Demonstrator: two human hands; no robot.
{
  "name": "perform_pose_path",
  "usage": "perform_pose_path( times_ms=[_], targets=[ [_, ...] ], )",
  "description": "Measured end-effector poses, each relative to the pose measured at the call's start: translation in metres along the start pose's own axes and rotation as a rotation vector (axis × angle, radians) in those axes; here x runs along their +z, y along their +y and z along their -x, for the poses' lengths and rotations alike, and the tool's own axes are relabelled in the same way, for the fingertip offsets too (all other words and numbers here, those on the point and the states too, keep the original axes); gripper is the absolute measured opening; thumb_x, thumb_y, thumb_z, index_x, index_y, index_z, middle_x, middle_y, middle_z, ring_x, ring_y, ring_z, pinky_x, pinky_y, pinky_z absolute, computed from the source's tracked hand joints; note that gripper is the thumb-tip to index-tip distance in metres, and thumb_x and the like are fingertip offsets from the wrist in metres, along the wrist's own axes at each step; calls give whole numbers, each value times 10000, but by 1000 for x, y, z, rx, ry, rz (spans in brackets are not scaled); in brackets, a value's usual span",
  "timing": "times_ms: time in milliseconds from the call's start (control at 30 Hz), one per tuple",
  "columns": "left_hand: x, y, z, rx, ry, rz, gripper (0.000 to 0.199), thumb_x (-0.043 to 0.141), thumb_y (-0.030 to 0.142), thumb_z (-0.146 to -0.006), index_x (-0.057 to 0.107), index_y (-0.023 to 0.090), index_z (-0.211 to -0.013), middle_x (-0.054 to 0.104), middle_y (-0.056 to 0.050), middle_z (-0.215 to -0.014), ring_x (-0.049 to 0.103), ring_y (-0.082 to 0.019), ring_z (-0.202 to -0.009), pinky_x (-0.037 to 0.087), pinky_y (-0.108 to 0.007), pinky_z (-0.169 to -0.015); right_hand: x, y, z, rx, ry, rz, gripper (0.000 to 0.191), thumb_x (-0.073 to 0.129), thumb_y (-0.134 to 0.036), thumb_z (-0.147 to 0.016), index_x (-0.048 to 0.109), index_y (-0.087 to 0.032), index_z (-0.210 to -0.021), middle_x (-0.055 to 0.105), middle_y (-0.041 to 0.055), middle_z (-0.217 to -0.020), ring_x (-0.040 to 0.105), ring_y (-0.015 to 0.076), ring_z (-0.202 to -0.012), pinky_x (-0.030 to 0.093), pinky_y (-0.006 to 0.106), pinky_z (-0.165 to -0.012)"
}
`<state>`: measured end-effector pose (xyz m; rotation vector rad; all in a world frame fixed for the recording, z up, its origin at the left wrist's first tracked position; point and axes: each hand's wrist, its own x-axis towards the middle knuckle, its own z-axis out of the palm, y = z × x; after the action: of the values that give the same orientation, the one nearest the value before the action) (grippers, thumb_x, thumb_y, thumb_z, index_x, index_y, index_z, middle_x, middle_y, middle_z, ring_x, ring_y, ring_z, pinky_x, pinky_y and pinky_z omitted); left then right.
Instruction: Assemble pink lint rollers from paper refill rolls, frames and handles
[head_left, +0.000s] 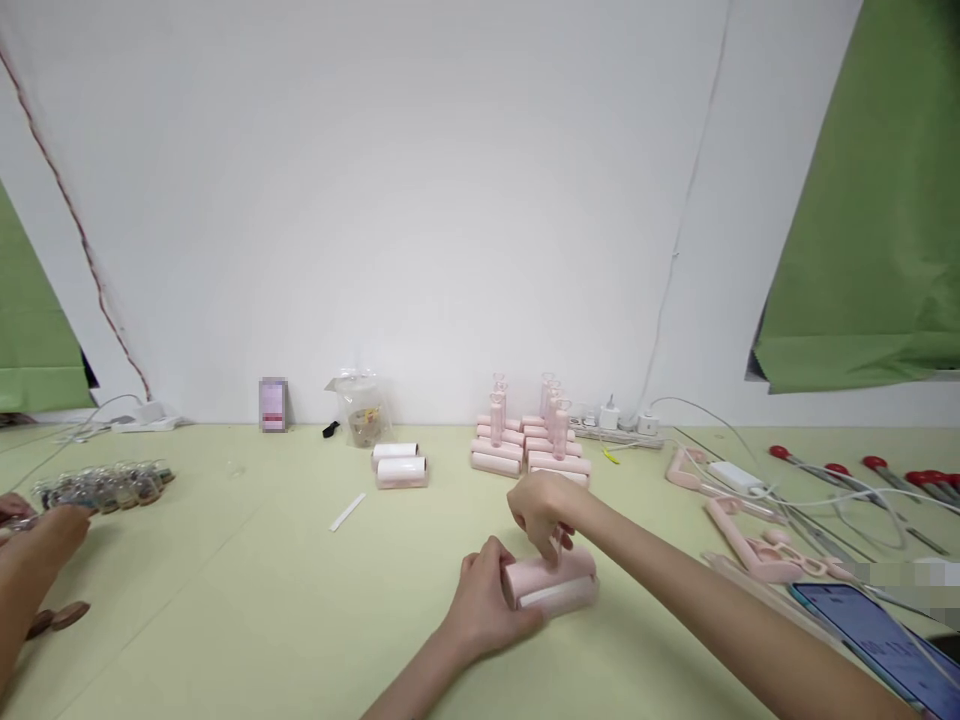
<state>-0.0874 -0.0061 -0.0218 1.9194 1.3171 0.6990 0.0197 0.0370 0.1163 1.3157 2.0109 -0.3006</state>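
A pink lint roller (574,568) with a white roll along its front side lies on the table in front of me. My left hand (491,600) is wrapped around its left end, thumb along the front. From above, my right hand (541,508) bends down to the roller's top, its fingers closed around what seems to be the clear handle standing there. The fingers hide most of that handle. Behind my hands, several similar pink lint rollers (496,456) lie in two rows, some with clear pink handles (560,430) upright.
Two white rolls (401,472) and a white strip (348,512) lie left of centre. At right are pink parts (750,545), cables, a phone (877,630) and red-ended tools (840,472). Another person's hand (56,525) works at far left near small glass jars (112,487).
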Motion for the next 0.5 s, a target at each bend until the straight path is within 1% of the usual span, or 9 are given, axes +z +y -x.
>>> perform_pose_path(
  times_ms=[67, 133, 200, 233, 333, 367, 433, 500],
  targets=[
    [-1, 2, 3, 11, 1, 14, 411, 633, 356, -583, 427, 187, -896, 497, -39, -914, 460, -220, -877, 384, -290, -696, 5, -7, 4, 11, 80, 45, 181, 722, -244, -477, 635, -119, -576, 692, 86, -667, 636, 228, -671, 460, 291, -570],
    [-7, 3, 4, 62, -75, 63, 421, 623, 343, -599, 434, 189, -942, 503, -37, -943, 474, -201, -858, 391, -275, -686, 9, -13, 8, 7, 148, 74, 184, 716, -258, -484, 640, -123, -583, 692, 88, -672, 632, 247, -710, 452, 306, -603],
    [-16, 4, 3, 101, -159, 110, 449, 629, 333, -597, 439, 190, -978, 500, -41, -988, 477, -193, -873, 397, -252, -674, 12, -17, 10, -6, 186, 76, 178, 706, -275, -501, 643, -125, -574, 687, 85, -645, 632, 248, -690, 449, 308, -599],
    [-19, 5, 2, 103, -182, 119, 457, 633, 331, -594, 440, 188, -984, 497, -43, -1003, 476, -192, -883, 399, -242, -664, 13, -18, 10, -11, 204, 68, 186, 701, -292, -510, 645, -123, -564, 682, 90, -623, 633, 254, -672, 449, 317, -592],
    [-24, 3, -1, 98, -198, 102, 455, 636, 323, -596, 436, 187, -982, 507, -32, -990, 477, -183, -868, 398, -233, -647, 13, -16, 12, -24, 300, 6, 266, 678, -379, -546, 662, -115, -577, 675, 118, -604, 632, 296, -664, 448, 363, -590],
    [-24, 2, -2, 98, -203, 100, 450, 634, 315, -602, 431, 186, -982, 512, -26, -974, 479, -176, -855, 398, -234, -652, 13, -13, 15, -45, 352, -34, 292, 659, -409, -570, 675, -124, -632, 685, 117, -651, 632, 293, -690, 449, 359, -599],
    [-22, -2, -2, 98, -233, 110, 452, 627, 307, -617, 415, 183, -997, 517, -23, -950, 486, -169, -836, 401, -239, -662, 14, -2, 28, -112, 505, -134, 341, 586, -445, -655, 670, -173, -843, 690, 88, -857, 619, 254, -814, 448, 319, -658],
    [-22, -7, -3, 75, -281, 127, 470, 610, 327, -642, 396, 188, -1037, 515, -35, -965, 501, -174, -826, 413, -251, -661, 19, 17, 45, -157, 700, -241, 382, 459, -444, -767, 570, -232, -1066, 618, 43, -1083, 567, 194, -952, 429, 265, -728]
  ],
)
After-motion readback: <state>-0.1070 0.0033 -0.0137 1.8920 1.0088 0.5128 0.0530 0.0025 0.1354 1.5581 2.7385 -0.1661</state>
